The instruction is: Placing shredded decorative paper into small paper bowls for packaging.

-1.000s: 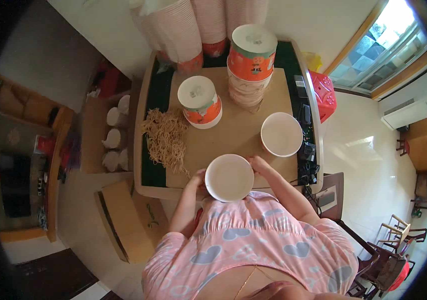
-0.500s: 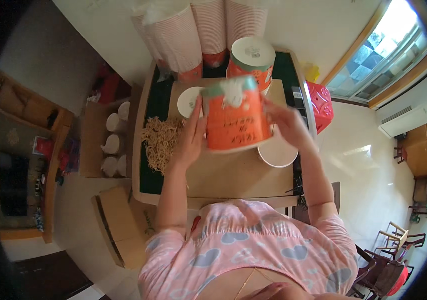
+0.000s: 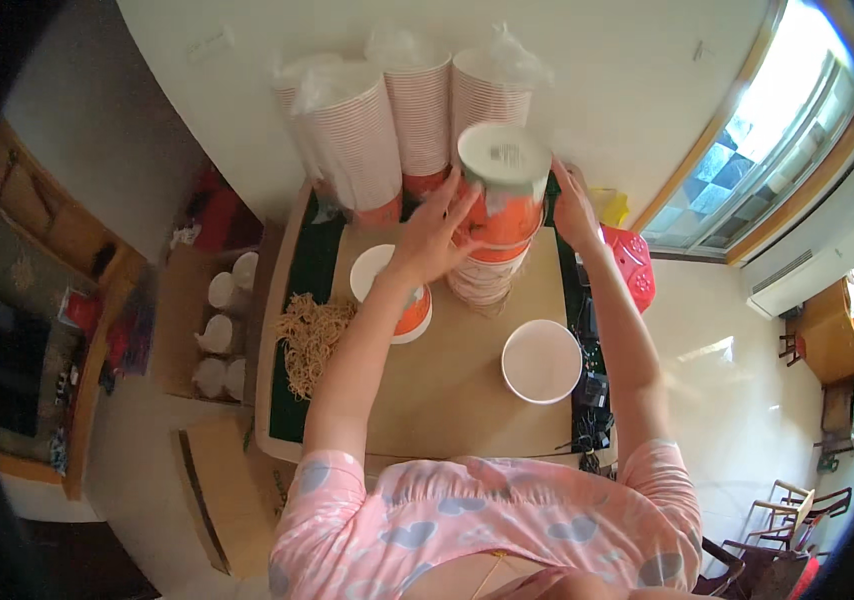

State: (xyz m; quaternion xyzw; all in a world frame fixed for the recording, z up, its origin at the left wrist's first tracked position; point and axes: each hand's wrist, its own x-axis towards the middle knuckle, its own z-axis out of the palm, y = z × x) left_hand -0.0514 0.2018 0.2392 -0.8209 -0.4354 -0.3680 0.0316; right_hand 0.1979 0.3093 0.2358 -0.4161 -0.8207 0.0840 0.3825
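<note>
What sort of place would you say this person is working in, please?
Probably a small home workshop for packing paper bowls: sleeved bowl stacks against the wall, a pile of rubber bands on the table, cardboard boxes on the floor.

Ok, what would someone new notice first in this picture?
Probably both hands, the left hand and right hand, pressed around an upside-down orange cup atop a short stack at the table's far side. Behind it, tall wrapped cup stacks stand against the wall, and a heap of rubber bands lies to the left.

A white wall (image 3: 647,90) stands behind the table (image 3: 447,390); daylight enters a window (image 3: 777,150) at right, onto pale glossy floor (image 3: 727,340)
</note>
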